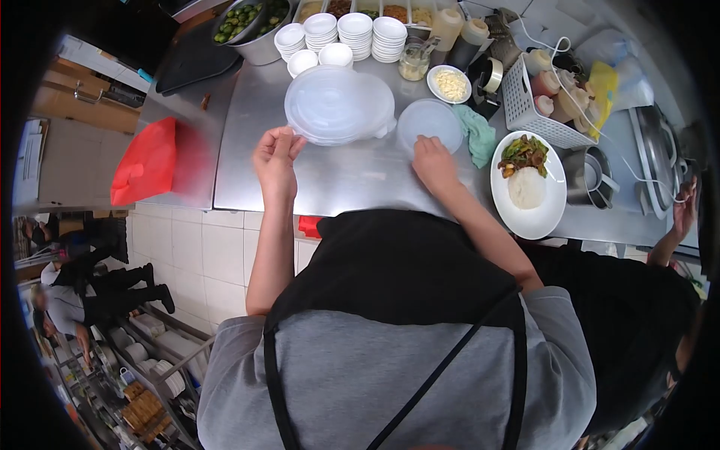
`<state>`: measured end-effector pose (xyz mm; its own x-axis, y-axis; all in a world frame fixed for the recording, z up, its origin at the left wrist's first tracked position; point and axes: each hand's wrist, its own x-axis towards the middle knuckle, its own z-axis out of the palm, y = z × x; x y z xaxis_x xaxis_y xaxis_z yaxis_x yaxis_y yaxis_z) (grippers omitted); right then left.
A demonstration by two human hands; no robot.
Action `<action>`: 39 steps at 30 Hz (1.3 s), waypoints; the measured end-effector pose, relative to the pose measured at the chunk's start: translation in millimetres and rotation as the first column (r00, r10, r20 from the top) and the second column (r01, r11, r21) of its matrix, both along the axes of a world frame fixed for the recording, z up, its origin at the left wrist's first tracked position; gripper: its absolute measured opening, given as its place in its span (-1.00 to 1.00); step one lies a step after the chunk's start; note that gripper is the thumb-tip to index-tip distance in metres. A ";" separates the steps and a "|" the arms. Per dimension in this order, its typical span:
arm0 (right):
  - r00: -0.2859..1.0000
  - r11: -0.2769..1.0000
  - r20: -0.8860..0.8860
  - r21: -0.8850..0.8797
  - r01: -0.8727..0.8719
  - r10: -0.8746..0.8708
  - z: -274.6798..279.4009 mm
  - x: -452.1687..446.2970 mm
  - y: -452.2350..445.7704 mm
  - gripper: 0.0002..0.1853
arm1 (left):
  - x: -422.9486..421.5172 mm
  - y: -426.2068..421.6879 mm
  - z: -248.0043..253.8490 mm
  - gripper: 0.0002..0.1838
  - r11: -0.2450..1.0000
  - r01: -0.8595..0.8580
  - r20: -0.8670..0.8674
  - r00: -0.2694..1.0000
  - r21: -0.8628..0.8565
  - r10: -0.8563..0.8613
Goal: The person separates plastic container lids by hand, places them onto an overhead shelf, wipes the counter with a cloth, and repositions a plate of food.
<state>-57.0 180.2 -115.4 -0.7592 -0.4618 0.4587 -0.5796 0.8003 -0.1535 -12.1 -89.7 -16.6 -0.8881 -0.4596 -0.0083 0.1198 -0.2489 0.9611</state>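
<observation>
My left hand [277,154] pinches the left edge of a translucent oval plastic lid or container [330,105] over the steel counter [345,180]. Just right of it lies a round translucent lid [442,124], and my right hand [433,161] touches its lower left edge with bent fingers. A green cloth [476,135] is bunched beside the round lid. Further right, a white oval plate [517,221] bears rice [526,187] and a cooked dish with greens [523,155].
Stacked white bowls [355,34], a glass jar [414,61] and a dish of chopped garlic [450,84] line the back. A red bag [146,165] lies left. A bottle basket [551,124] and metal pot [589,176] stand right. Another person [615,322] is at the right.
</observation>
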 end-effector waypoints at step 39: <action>0.990 0.853 0.141 -0.517 0.076 -0.003 126.5 -8.5 16.3 -0.89 | 4.3 28.7 4.1 -0.91 0.990 0.066 -0.028 0.997 -0.128 -0.070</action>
